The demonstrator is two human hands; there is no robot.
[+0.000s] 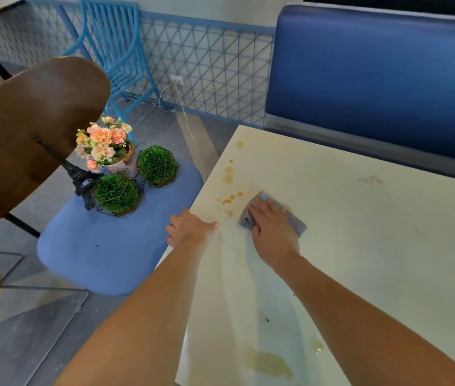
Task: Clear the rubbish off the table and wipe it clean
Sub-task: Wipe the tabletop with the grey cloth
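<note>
Right hand (272,232) — fingers straight, pressing crumpled grey cloth (294,222) flat | left hand (190,227) — curled over near edge of cream rectangular table (360,232) | brown spill spots (227,188) just beyond cloth.

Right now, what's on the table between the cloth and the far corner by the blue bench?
In the head view, brown spill spots dot the white table between the grey cloth, pressed under the right hand, and that corner. Nothing else lies there.
</note>
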